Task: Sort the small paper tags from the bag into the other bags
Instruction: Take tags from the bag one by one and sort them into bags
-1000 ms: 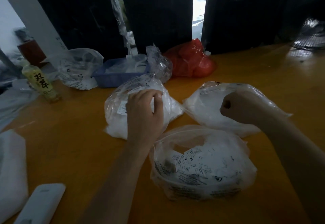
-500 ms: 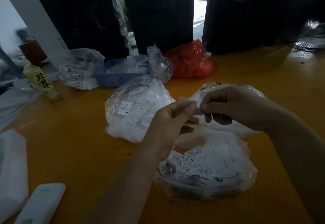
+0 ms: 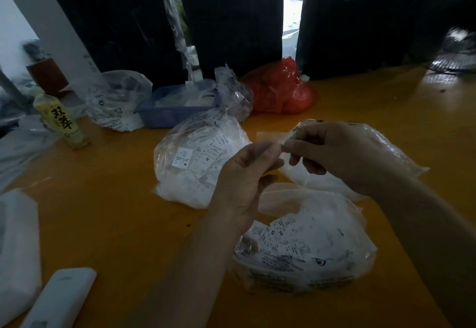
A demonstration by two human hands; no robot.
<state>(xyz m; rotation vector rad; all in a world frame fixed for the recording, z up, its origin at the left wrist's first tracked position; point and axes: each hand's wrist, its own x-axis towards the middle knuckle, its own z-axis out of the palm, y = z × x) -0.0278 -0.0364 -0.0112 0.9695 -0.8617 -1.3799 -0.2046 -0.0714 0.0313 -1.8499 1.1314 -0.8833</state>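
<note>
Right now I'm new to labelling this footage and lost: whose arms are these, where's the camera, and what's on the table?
There is no machine here. A camera worn on a person's head looks down at their own two bare hands. The left hand and right hand pinch a small pale paper tag between their fingers. On the yellow table lie three clear bags of tags: the left bag, the right bag, and the near bag. Behind are a blue tray, red bag and bottle.

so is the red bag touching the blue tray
Apart. The head view shows the red bag and blue tray separated by a crumpled clear bag standing between them.
</note>
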